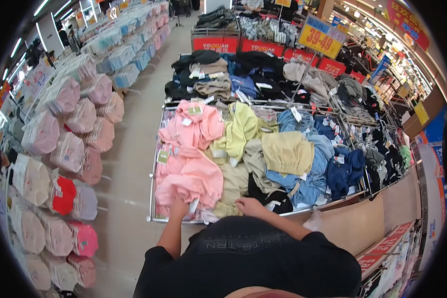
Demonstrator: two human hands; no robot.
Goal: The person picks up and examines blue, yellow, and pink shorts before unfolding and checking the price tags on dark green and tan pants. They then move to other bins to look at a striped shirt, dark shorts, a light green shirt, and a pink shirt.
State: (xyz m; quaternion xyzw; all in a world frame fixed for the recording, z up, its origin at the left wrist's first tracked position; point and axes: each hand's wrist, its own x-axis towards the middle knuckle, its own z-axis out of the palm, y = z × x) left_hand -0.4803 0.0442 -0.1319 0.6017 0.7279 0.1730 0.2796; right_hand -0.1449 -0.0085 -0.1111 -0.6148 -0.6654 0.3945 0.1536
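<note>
My left hand [179, 204] reaches into the near edge of a crumpled pink garment [198, 174], its fingertips covered by the folds; it seems closed on the cloth. My right hand [248, 205] is curled, with its fingertips against the edge of a khaki garment [232, 184]; what lies between them is too small to make out. Behind the pink garment lies a second pink one [196, 124] with a tag. A yellow-green garment [241, 129] is beside it. Folded beige pants with an elastic waist [288, 151] rest on light blue denim [323, 161] to the right.
A metal rail [152, 196] edges the display table. Dark clothes [258, 67] fill the bins beyond, under a yellow price sign [321, 36]. Racks of hanging pale garments [67, 154] line the left, across a tiled aisle [129, 164]. A red sign [385, 248] stands at lower right.
</note>
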